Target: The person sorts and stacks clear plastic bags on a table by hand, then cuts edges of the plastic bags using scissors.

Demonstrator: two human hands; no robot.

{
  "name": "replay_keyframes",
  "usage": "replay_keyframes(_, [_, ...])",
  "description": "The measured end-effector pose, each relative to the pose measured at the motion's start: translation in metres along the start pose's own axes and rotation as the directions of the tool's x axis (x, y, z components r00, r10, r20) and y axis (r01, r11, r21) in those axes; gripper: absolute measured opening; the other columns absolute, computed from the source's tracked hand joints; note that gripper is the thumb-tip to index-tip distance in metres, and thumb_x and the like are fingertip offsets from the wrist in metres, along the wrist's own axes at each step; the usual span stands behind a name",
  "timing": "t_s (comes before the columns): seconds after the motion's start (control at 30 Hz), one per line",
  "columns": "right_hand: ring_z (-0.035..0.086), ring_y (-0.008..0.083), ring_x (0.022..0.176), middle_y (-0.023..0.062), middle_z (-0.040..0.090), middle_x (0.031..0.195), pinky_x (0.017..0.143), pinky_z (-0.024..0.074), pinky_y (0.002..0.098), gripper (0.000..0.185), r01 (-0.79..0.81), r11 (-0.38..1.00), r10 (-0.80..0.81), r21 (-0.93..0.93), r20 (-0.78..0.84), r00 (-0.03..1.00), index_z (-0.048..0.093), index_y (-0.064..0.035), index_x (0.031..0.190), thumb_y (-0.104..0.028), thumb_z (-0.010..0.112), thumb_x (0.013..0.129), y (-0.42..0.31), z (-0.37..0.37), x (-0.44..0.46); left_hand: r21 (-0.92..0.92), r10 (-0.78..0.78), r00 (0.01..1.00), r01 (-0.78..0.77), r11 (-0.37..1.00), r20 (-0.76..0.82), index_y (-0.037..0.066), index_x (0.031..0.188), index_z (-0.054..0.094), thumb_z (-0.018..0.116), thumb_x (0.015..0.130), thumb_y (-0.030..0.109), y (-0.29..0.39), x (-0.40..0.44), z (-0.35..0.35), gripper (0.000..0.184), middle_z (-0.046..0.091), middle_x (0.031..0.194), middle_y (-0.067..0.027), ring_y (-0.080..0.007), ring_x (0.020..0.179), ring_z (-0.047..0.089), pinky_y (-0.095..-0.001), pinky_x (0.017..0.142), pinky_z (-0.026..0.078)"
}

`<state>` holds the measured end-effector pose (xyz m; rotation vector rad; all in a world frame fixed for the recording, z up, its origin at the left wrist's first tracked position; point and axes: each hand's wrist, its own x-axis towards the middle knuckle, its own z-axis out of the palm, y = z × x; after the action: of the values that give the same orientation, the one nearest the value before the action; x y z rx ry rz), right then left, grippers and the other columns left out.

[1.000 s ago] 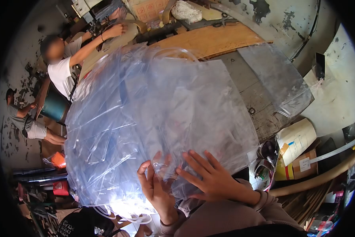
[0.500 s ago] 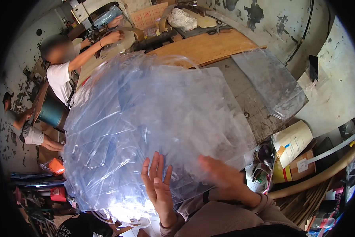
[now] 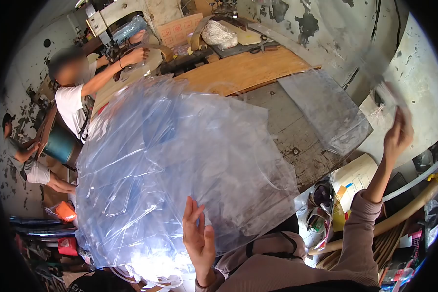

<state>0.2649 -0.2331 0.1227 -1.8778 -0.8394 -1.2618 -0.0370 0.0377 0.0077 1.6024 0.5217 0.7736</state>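
Large pile of clear, bluish, thin plastic sheeting point(image 3: 170, 160) fills frame centre, spread over the grey, worn table point(image 3: 282, 124). Left hand point(image 3: 199, 238), bottom centre: palm empty, fingers apart and loosely bent, at the pile's near edge; contact unclear. Right hand point(image 3: 399, 135), right side of frame, arm outstretched, fingers at a blurred, greyish, flat object point(image 3: 393, 97); can't tell if gripped. Flat, clear, rectangular plastic sheet point(image 3: 326, 112) lies apart, upper right, beside the brown, curved wooden board point(image 3: 248, 70). Person in white shirt point(image 3: 72, 109) upper left.

Handling: sheeting looks light, floppy, slick; probably clings layer to layer and creases easily. Best hold likely a free edge or corner, pinched, other palm flat on the layers beneath.
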Motion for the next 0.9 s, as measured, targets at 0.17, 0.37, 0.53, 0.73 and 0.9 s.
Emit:
replay_keyframes(0.17, [0.048,0.0259,0.122,0.0054,0.062,0.118,0.111,0.0120,0.0512,0.058,0.049,0.994,0.004,-0.094,0.498,0.867,0.066,-0.0165,0.112,0.014,0.039,0.070,0.050,0.018,-0.030,0.093,-0.003,1.000,0.004,0.996,-0.009,0.002,0.123,0.051,0.054,0.091,0.029,0.003,0.000,0.003,0.042,0.031,0.143,-0.0188,-0.0325,0.133,0.031,-0.0428,0.106,0.029])
replay_keyframes(0.37, [0.050,0.0270,0.120,0.0055,0.066,0.110,0.111,0.0090,0.0513,0.054,-0.357,0.933,0.290,-0.038,0.666,0.687,0.071,-0.0127,0.100,0.014,0.044,0.062,0.116,0.034,-0.135,0.195,0.026,1.000,-0.022,0.981,-0.014,0.000,0.119,0.053,0.055,0.090,0.029,0.004,0.001,0.005,0.040,0.032,0.142,-0.0193,-0.0336,0.131,0.034,-0.0426,0.103,0.034])
replay_keyframes(0.53, [0.054,0.0273,0.115,0.0088,0.068,0.103,0.110,0.0122,0.0510,0.043,-0.442,0.895,0.293,0.059,0.670,0.682,0.071,-0.0072,0.091,0.010,0.047,0.061,0.125,0.025,-0.130,0.314,0.054,0.998,-0.045,0.948,-0.020,-0.001,0.115,0.056,0.055,0.090,0.025,0.003,0.001,0.007,0.036,0.034,0.141,-0.0205,-0.0350,0.130,0.037,-0.0418,0.100,0.038])
replay_keyframes(0.73, [0.053,0.0291,0.116,0.0129,0.067,0.103,0.111,0.0101,0.0508,0.051,-0.472,0.878,0.277,0.078,0.721,0.635,0.070,-0.0032,0.090,0.005,0.038,0.052,0.111,0.020,-0.123,0.472,0.124,0.992,-0.122,0.873,0.026,-0.001,0.110,0.059,0.057,0.078,0.003,0.009,0.002,0.010,0.033,0.038,0.137,-0.0233,-0.0382,0.127,0.040,-0.0442,0.099,0.039])
replay_keyframes(0.9, [0.051,0.0300,0.118,0.0134,0.063,0.111,0.111,0.0149,0.0494,0.056,-0.298,0.934,0.347,-0.195,0.690,0.636,0.068,-0.0038,0.099,0.005,0.037,0.053,0.056,0.015,-0.110,0.495,0.129,0.990,-0.136,0.859,0.048,-0.001,0.109,0.059,0.060,0.075,0.003,0.020,0.000,0.011,0.034,0.038,0.138,-0.0238,-0.0399,0.127,0.039,-0.0455,0.100,0.037])
